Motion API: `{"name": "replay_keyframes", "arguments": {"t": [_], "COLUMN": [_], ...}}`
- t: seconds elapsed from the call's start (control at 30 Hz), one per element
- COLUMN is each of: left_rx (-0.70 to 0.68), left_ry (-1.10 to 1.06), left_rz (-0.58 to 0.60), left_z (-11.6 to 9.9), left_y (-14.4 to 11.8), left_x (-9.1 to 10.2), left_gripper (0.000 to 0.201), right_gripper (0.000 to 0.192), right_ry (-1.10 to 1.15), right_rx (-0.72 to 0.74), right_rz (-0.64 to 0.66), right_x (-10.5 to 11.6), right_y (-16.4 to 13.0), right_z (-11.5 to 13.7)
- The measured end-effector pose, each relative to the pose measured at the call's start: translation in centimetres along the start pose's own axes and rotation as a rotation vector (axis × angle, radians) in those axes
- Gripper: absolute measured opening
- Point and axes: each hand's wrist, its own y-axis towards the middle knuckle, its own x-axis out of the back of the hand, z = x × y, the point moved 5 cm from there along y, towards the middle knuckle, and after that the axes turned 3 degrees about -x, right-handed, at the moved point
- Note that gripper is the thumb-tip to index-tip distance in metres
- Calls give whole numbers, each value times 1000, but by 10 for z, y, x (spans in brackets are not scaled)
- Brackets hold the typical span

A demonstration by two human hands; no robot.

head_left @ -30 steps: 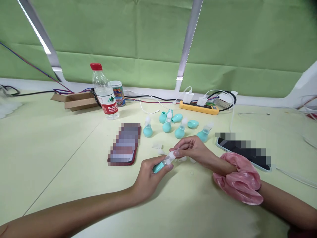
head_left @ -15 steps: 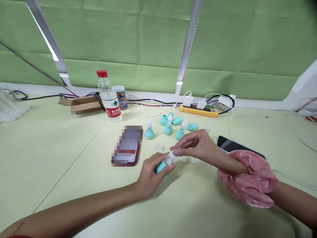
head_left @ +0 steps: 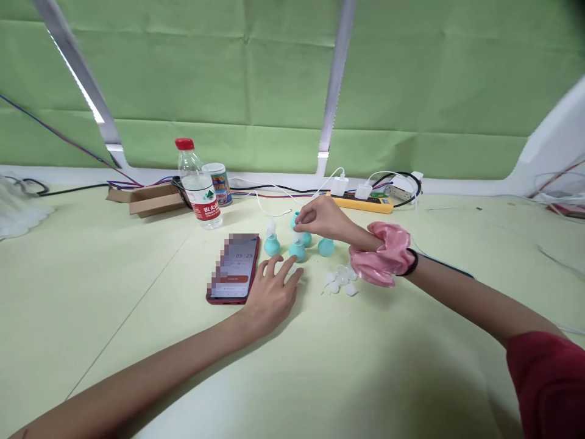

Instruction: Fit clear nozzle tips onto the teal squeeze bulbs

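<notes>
Table, one bottle, left grip spread, right grip seemingly pinching one bulb's nozzle

Pale yellow-green tabletop, seam slanting across the left part. Along the back: cardboard box, red-capped bottle, can, yellow power strip, cables. Mid-table: red-cased phone, teal bulbs right of it, loose white bits in a small cluster just beside the bulbs.
</notes>
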Motion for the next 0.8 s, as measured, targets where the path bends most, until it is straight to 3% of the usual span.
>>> {"name": "replay_keyframes", "arguments": {"t": [0.2,0.37,0.4,0.57,0.67,0.8], "left_rx": [35,51,51,25,48,108], "left_ry": [86,2,-17,-80,-88,-128], "left_rz": [169,161,155,169,190,168], "left_z": [6,7,5,-10,-13,-7], "left_y": [4,3,4,12,17,19], "left_x": [-18,-21,-21,-24,-27,-31], "left_gripper": [27,23,23,24,24,24], "right_gripper": [21,23,22,28,35,34], "right_ry": [-156,-337,-363,-529,-586,-544], "right_rx": [66,210,223,154,100,94], "right_rz": [-35,-193,-159,266,350,361], "right_x": [5,29,30,16,11,5], "right_y": [-9,-52,-63,-107,-119,-123], "right_z": [5,22,22,-2,-22,-40]}}
